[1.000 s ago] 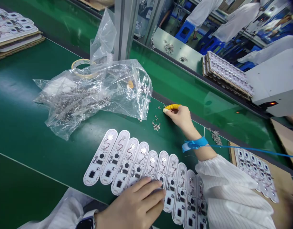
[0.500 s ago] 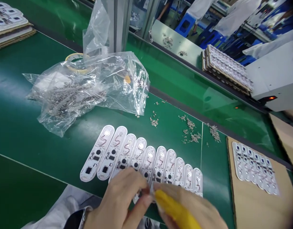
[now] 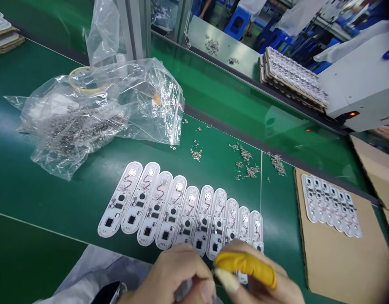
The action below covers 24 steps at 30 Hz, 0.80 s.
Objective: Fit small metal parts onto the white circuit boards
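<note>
My two hands meet at the bottom edge, just in front of a row of several white oblong circuit boards (image 3: 181,209) lying side by side on the green belt (image 3: 55,202). My left hand (image 3: 177,276) has its fingers pinched on a small grey piece (image 3: 183,290). My right hand (image 3: 257,276) wears a yellow finger cot on the index finger and a pale one on the thumb. Its tips touch the left fingertips over the near ends of the boards. What the right fingers hold is hidden.
Loose small metal parts (image 3: 245,162) lie beyond the boards. A clear bag of such parts (image 3: 86,118) and a tape roll (image 3: 82,82) sit at left. At right are a cardboard sheet (image 3: 340,257) with another board panel (image 3: 330,207), stacked panels (image 3: 292,78) and a white machine (image 3: 362,80).
My right hand left the loose parts and came back to meet my left hand at the near ends of the boards. The view tilted downward.
</note>
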{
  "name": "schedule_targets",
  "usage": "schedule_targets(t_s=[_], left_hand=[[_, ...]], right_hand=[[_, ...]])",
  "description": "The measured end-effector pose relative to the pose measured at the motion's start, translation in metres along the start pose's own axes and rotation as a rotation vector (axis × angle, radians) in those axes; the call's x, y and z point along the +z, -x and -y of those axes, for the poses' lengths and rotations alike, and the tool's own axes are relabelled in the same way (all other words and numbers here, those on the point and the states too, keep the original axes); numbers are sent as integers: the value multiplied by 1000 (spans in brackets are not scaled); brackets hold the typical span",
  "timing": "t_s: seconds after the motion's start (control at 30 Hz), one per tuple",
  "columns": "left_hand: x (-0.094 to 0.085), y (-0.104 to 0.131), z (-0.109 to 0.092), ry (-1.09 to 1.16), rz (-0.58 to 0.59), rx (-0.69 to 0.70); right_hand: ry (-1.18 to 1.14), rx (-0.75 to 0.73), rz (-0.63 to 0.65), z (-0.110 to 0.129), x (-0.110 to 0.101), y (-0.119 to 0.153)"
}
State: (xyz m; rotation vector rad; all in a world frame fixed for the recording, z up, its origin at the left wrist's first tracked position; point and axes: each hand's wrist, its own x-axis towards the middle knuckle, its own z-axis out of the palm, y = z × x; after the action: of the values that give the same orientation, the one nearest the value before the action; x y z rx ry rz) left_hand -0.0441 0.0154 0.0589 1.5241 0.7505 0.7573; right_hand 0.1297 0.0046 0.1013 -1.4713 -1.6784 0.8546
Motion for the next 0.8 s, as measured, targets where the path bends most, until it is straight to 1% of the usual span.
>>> schedule_targets(t_s=[0.07,0.13,0.17,0.2,0.23,0.3,0.43,0.67,0.8], left_hand=[[6,-6,5,-310,-24,211],[12,-10,13,-588,-32,439],[15,-12,18,-690,-19,519],[17,-13,22,-766,1,565],[18,-14,26,-815,24,585],[18,-14,32,-869,71,577],[16,-15,35,-918,111,550],[15,-15,33,-929,120,556],[13,-16,32,-929,109,559]], right_hand=[[224,-23,-82,-20,-10,-4],[449,-50,-110,-40,-17,-6],[530,-78,-104,-48,-19,-7],[590,-112,-94,-54,-20,-7],[636,-145,-86,-58,-20,-7],[699,-202,-75,-62,-19,-8],[759,-236,-11,-58,-18,-8],[821,-280,78,-49,-18,-12],[836,-261,103,-47,-17,-12]])
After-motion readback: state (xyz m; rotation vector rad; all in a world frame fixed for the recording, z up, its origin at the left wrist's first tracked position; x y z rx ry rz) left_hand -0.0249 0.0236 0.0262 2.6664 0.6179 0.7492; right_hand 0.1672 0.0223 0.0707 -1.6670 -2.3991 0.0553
